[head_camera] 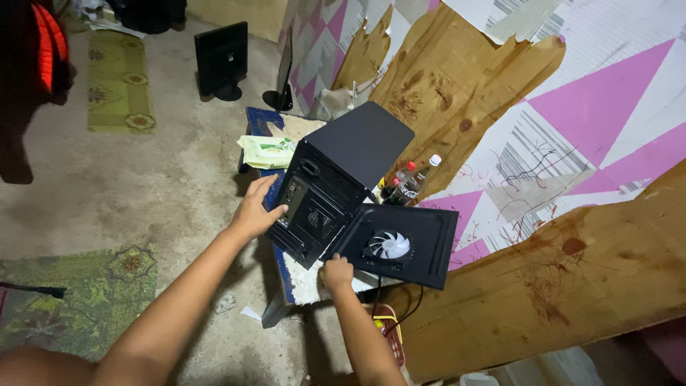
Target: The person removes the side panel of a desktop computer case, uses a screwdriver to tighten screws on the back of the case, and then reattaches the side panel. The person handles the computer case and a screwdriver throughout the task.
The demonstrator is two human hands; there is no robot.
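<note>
Head view: a black computer case (336, 179) stands tilted on a small worktop (296, 282) at the centre of the frame.
Left hand: the left hand (254, 211) lies flat against the case's rear panel at centre left, fingers (266, 187) spread and reaching up along the panel's edge.
Right hand: the right hand (337, 273) sits at the lower corner of the case, just below where the opened side panel (407, 243) meets the body; its fingers are curled under, and whether they pinch the edge cannot be told.
Case position: between the two hands, the left hand to its left, the right hand beneath it.
Case look: matte black box, plain top, rear face with a vent grille and cut-outs.
Side panel: black, laid open toward the right of centre, carrying a round fan (389, 245) with white blades.
Nearby: dark bottles (404, 186) just behind the case; a pale green packet (268, 151) on the worktop's far end; two dark monitors (221, 58) on the floor at upper left.
</note>
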